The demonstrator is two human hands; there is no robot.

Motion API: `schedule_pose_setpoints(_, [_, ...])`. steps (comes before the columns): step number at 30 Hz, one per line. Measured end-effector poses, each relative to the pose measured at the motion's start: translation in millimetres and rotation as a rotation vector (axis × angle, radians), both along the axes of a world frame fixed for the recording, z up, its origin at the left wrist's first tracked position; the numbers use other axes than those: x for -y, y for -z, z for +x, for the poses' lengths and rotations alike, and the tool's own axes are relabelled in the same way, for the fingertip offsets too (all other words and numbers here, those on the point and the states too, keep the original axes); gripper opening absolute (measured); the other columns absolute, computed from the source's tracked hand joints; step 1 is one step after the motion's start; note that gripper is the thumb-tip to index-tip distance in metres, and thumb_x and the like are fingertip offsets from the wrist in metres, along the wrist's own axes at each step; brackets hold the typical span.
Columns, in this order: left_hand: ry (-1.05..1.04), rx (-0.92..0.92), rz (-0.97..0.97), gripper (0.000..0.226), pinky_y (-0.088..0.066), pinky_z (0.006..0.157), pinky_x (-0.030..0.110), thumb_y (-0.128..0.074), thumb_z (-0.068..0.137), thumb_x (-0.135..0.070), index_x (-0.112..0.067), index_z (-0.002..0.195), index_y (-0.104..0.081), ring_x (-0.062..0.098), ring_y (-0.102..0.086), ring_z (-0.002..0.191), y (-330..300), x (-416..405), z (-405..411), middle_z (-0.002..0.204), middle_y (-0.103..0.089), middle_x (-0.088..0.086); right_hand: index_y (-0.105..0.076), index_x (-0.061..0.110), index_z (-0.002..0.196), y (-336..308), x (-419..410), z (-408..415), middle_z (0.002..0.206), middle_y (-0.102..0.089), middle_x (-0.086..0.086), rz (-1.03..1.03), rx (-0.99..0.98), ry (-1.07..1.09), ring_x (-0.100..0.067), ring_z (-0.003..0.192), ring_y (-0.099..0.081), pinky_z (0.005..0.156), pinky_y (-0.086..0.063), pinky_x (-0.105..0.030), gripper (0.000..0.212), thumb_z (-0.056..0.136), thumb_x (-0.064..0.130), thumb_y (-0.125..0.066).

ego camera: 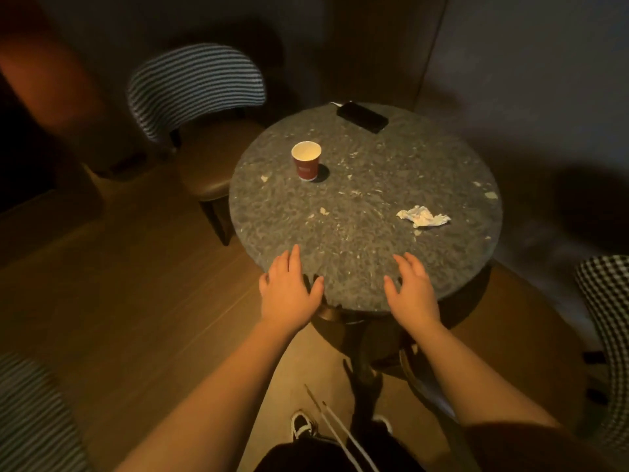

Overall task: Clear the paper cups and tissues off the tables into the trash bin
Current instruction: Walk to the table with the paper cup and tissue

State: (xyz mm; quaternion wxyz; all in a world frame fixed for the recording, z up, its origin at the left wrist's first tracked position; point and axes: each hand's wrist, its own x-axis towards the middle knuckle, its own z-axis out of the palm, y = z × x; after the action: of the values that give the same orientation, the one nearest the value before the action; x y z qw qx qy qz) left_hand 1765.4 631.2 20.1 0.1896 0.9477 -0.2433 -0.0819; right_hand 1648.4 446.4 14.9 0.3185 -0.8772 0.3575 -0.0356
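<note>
- Cup (306,161), red paper with a pale inside, stands upright on the round stone table (367,267), toward its far-left edge; it looks empty.
- Tissue (423,216), white and crumpled, lies flat near the table's right edge, well apart from the cup.
- Left hand (289,291) hovers over the near-left edge of the table, palm down, fingers straight and slightly spread, holding nothing; whether it touches the top I cannot tell.
- Right hand (410,289) sits over the near edge, palm down, fingers relaxed and loosely spread, likewise holding nothing.
- The cup lies beyond the left hand, farther across the table and almost straight ahead of its fingertips, with bare stone between them.
- The tissue lies beyond the right hand, ahead of it and a little to its right, nearer to that hand than the cup is to the left one.
- Small pale scraps (323,210) dot the tabletop between cup and tissue.
- A black phone (362,116) lies flat at the table's far edge, a thin white cable at its far-left corner.
- A striped-back chair (195,86) stands just beside the table's far-left edge; a checked chair (606,301) shows beyond the right edge.
- The floor (119,284) is brown wood; a shoe (301,425) and white cords (343,434) show below the near edge.
</note>
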Motion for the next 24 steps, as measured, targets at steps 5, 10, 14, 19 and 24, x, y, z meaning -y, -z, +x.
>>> schedule_pose_setpoints(5, [0.081, -0.046, 0.025, 0.078, -0.019, 0.113, 0.050, -0.041, 0.090, -0.055, -0.017, 0.150, -0.011, 0.024, -0.019, 0.141, 9, 41, 54, 0.154, -0.023, 0.007, -0.035, 0.015, 0.143, 11, 45, 33, 0.154, -0.023, -0.009, -0.037, -0.023, 0.115, -0.027, 0.139, -0.026, 0.111, -0.028, -0.041, 0.052, 0.095, 0.028, -0.048])
schedule_pose_setpoints(10, [0.124, -0.060, 0.064, 0.078, -0.019, 0.112, 0.051, -0.043, 0.089, -0.054, -0.018, 0.150, -0.010, 0.024, -0.018, 0.142, 21, 82, 102, 0.155, -0.022, 0.007, -0.035, 0.015, 0.143, 32, 104, 73, 0.155, -0.019, -0.013, -0.105, -0.047, 0.259, -0.030, 0.141, -0.020, 0.114, -0.025, -0.042, 0.057, 0.093, 0.038, -0.051])
schedule_pose_setpoints(14, [0.120, -0.032, 0.076, 0.078, -0.020, 0.111, 0.050, -0.046, 0.089, -0.052, -0.017, 0.150, -0.012, 0.025, -0.021, 0.140, 24, 114, 142, 0.153, -0.025, 0.008, -0.034, 0.024, 0.145, 54, 138, 109, 0.155, -0.016, -0.017, -0.069, -0.053, 0.372, -0.034, 0.142, -0.019, 0.111, -0.027, -0.042, 0.063, 0.089, 0.046, -0.054])
schedule_pose_setpoints(19, [0.093, 0.024, 0.024, 0.072, -0.023, 0.110, 0.047, -0.052, 0.089, -0.042, -0.012, 0.147, -0.023, 0.027, -0.026, 0.137, 18, 144, 181, 0.149, -0.032, 0.011, -0.046, 0.018, 0.138, 78, 147, 138, 0.152, -0.029, -0.017, -0.013, -0.042, 0.259, -0.030, 0.140, -0.026, 0.112, -0.024, -0.033, 0.047, 0.093, 0.028, -0.054])
schedule_pose_setpoints(24, [0.073, 0.091, -0.002, 0.071, -0.024, 0.109, 0.048, -0.058, 0.086, -0.038, -0.010, 0.144, -0.028, 0.030, -0.025, 0.137, 16, 153, 216, 0.148, -0.030, 0.014, -0.055, 0.015, 0.131, 86, 144, 160, 0.147, -0.041, -0.009, -0.029, -0.009, 0.198, -0.023, 0.138, -0.031, 0.111, -0.026, -0.033, 0.037, 0.095, 0.023, -0.052])
